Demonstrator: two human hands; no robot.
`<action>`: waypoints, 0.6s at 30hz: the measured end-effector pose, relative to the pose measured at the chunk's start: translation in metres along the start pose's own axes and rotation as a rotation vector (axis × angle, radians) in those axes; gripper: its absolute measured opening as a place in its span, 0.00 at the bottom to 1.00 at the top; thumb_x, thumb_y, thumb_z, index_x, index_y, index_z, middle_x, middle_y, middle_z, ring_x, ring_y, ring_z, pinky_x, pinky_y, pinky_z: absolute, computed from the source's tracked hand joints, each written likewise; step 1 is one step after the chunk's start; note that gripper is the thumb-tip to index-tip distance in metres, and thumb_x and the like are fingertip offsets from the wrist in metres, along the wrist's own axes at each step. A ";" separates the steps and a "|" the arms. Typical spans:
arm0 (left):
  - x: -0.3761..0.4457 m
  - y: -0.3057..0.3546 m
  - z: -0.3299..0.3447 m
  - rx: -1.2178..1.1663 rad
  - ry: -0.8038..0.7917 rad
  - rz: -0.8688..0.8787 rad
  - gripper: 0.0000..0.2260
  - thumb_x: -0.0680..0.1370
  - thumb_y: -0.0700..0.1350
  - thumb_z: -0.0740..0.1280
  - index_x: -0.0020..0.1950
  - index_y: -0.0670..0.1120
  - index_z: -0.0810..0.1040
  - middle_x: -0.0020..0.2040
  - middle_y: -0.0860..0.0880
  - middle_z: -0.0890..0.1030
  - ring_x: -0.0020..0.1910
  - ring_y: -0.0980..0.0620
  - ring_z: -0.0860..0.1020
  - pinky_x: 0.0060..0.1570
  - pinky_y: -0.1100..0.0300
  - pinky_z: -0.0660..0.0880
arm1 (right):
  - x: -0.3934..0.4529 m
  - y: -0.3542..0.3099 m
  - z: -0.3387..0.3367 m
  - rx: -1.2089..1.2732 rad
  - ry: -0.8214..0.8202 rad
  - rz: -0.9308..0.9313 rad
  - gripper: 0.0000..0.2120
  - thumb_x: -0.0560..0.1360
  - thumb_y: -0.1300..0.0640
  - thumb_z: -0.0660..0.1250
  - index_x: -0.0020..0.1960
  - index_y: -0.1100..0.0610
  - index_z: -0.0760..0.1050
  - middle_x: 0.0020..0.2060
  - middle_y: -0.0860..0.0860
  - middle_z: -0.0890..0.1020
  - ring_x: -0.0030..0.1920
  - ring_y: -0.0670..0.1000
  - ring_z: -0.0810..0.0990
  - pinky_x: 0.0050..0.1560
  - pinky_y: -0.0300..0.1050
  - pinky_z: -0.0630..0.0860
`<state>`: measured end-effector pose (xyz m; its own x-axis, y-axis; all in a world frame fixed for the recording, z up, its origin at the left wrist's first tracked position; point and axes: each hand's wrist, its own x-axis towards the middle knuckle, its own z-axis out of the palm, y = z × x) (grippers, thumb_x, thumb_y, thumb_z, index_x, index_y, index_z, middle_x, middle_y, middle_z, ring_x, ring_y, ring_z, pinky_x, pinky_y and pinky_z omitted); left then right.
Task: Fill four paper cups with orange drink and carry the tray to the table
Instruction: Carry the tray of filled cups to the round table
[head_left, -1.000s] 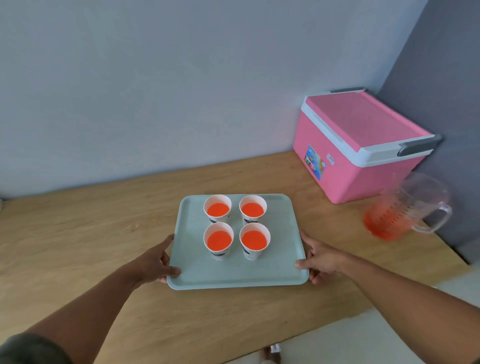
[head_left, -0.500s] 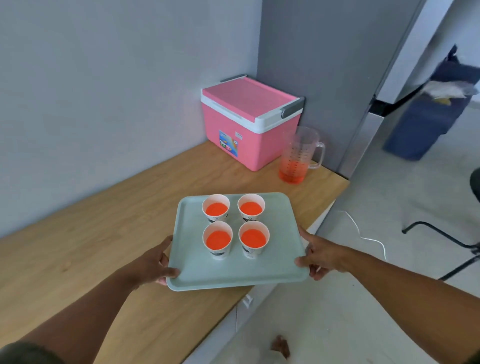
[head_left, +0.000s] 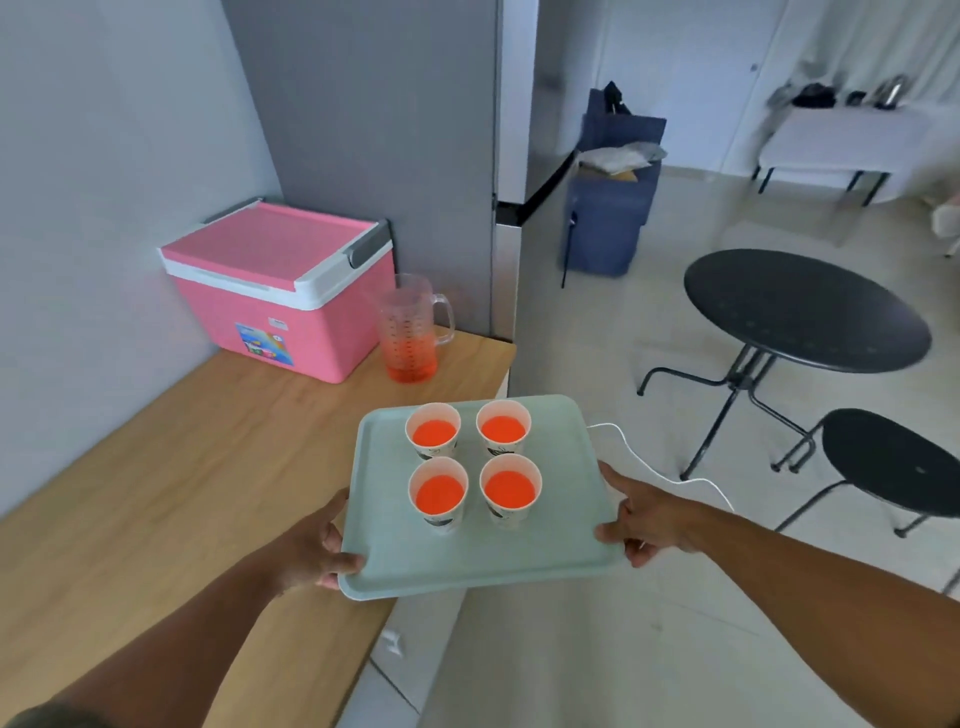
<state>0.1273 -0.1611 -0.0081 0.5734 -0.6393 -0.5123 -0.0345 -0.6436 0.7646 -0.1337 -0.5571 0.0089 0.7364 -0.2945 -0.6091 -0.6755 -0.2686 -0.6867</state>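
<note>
Tray (head_left: 566, 535) now lifted clear of the counter (head_left: 171, 478) and swung toward the round table (head_left: 805, 306) at 2 o'clock, left hand (head_left: 311, 551) and right hand (head_left: 644, 519) clamping its side rims, four filled cups (head_left: 472, 467) upright — carry underway

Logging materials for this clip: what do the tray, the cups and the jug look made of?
Tray: probably plastic, matte pale green, with a moulded raised rim. Cups: paper by the look, white with thin rolled rims and a dark print. Jug: clear plastic or glass, I cannot tell which; see-through with printed measuring marks.
</note>
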 end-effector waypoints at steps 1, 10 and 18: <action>0.009 0.008 0.006 0.017 -0.027 0.009 0.50 0.73 0.35 0.78 0.83 0.56 0.50 0.48 0.37 0.81 0.45 0.46 0.87 0.43 0.52 0.84 | -0.006 0.009 -0.006 0.016 0.017 0.009 0.53 0.76 0.63 0.78 0.84 0.35 0.48 0.41 0.59 0.74 0.34 0.57 0.81 0.45 0.57 0.87; 0.082 0.104 0.088 0.152 -0.203 0.099 0.47 0.73 0.38 0.78 0.82 0.58 0.54 0.46 0.46 0.78 0.37 0.51 0.83 0.41 0.55 0.82 | -0.063 0.105 -0.077 0.112 0.190 0.138 0.55 0.76 0.62 0.79 0.86 0.39 0.44 0.40 0.59 0.78 0.35 0.58 0.82 0.52 0.64 0.86; 0.133 0.202 0.178 0.224 -0.275 0.120 0.45 0.73 0.38 0.78 0.81 0.58 0.57 0.48 0.43 0.73 0.41 0.47 0.80 0.38 0.59 0.81 | -0.103 0.173 -0.155 0.168 0.300 0.197 0.57 0.75 0.61 0.80 0.86 0.39 0.43 0.50 0.69 0.82 0.35 0.57 0.84 0.50 0.62 0.87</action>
<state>0.0509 -0.4507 0.0086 0.3138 -0.7856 -0.5333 -0.2840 -0.6136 0.7368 -0.3321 -0.7153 0.0142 0.5326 -0.5873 -0.6095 -0.7686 -0.0340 -0.6388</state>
